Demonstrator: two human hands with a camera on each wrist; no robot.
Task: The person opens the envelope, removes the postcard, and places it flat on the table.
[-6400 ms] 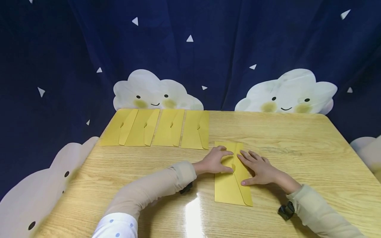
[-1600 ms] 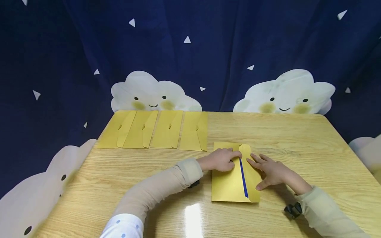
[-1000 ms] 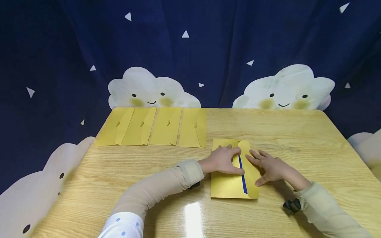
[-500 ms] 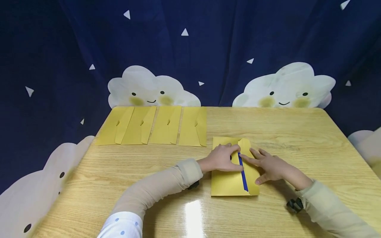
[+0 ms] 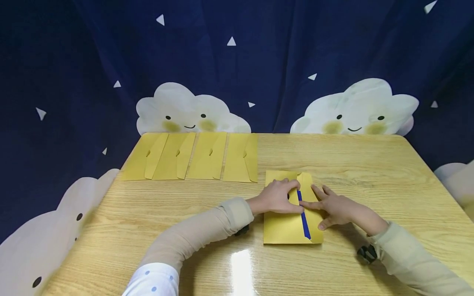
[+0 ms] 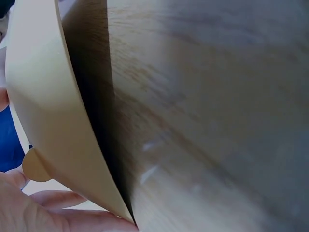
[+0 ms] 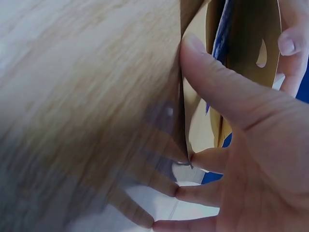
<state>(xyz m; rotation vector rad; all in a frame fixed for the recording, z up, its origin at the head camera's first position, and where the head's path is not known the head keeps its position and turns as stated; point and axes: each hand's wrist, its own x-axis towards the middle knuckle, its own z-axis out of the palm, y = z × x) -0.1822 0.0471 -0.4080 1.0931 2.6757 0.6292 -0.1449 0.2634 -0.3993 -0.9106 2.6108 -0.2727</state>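
Note:
A yellow envelope (image 5: 279, 232) lies on the table with its long-side flap (image 5: 315, 230) unfolded to the right. Along its mouth a strip of something blue (image 5: 305, 227) shows inside. My left hand (image 5: 275, 198) lies over the envelope's left part and holds the mouth edge between bent fingers and thumb. From the right, my right hand (image 5: 340, 209) rests on the flap with spread fingers, its index fingertip right at the blue strip. In the right wrist view, the thumb (image 7: 207, 63) lies on the flap and the slit panel (image 7: 248, 43) stands lifted.
Several yellow envelopes (image 5: 242, 164) with folded flaps lie in a row at the table's back left. A dark blue curtain (image 5: 266, 61) with printed clouds hangs behind the wooden table (image 5: 352, 160). A glare patch shines near the front.
The envelope's flap, folded at first, is now turned out to the right and the blue strip shows. My left thumb has come to the mouth; my right index finger has reached left to the strip.

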